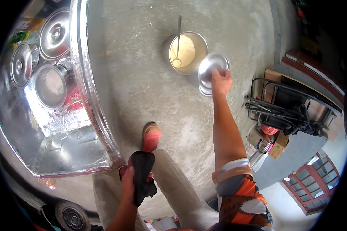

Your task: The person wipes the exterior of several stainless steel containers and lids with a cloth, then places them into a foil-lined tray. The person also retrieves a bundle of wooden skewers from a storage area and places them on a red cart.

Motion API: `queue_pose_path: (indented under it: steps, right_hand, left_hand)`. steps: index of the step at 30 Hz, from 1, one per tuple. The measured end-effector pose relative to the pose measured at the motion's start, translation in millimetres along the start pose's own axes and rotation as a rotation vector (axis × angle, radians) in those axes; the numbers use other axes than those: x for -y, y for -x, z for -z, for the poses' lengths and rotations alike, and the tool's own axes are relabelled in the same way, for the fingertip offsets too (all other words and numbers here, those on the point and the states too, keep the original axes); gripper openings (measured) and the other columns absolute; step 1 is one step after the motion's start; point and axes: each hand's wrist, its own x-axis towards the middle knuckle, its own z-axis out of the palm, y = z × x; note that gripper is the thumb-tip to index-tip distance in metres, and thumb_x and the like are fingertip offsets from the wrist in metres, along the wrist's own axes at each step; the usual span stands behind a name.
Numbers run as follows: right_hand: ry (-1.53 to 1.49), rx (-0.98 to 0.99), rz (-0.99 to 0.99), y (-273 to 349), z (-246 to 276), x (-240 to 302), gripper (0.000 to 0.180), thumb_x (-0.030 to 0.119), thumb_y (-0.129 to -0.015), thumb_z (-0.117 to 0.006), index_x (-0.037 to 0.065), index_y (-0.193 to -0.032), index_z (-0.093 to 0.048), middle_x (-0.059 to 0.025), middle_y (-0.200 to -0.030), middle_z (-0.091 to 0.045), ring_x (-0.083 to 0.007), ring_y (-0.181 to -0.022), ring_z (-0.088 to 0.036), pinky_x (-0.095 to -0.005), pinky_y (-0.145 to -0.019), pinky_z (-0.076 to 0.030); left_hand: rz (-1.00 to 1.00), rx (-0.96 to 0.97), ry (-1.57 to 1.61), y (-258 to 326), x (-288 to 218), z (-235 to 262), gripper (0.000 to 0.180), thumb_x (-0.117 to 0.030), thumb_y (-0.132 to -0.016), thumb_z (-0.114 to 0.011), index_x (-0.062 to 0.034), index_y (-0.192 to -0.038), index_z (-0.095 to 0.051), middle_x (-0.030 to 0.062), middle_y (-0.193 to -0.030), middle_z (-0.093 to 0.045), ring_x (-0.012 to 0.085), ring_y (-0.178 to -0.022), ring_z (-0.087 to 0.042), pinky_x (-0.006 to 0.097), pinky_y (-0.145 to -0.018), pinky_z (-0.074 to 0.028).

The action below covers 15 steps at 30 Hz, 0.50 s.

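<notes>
place: outdoor cooking yard | signs: concrete floor [142,77], foil-lined cooker [65,127], lidded pots [50,84]

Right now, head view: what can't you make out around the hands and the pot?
- Round steel lid in the right hand: motion-blurred; its knob cannot be seen.
- Dark cloth hides the left hand fingers.
- Steel pot of pale liquid: depth unclear, ladle bowl submerged.
- Three covered pots on foil-lined cart: contents hidden by lids.
</notes>
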Motion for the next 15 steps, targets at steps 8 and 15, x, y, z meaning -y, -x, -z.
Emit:
queue_pose_path:
  steps: [8,15]
  right_hand:
    - [0.225,0.028,-0.08,-12.2,-0.5,-54.0,0.042,0.032,-0.063,-0.063,0.004,-0.094,-0.063,-0.0138,-0.091,-0.063,-0.0277,-0.089,-0.059,-0.035,-0.08,-0.045]
    - [0.027,0.02,0.089,11.9,5.7,-37.1,0.032,0.025,-0.069,-0.062,0.001,-0.09,-0.062,-0.0131,-0.077,-0.063,-0.0225,-0.067,-0.06,-0.0331,-0.066,-0.048]
  left_hand:
    - [0.016,0.007,-0.045,-1.6,3.6,6.2,0.047,-0.038,-0.088,-0.042,-0.0052,-0.121,-0.04,0.0137,-0.098,-0.055,0.0205,-0.071,-0.053,0.03,-0.064,-0.045]
    - [-0.035,-0.069,-0.05,-3.5,6.0,2.4,0.051,-0.042,-0.086,-0.044,0.0045,-0.108,-0.049,0.0175,-0.08,-0.062,0.0214,-0.063,-0.06,0.03,-0.062,-0.049]
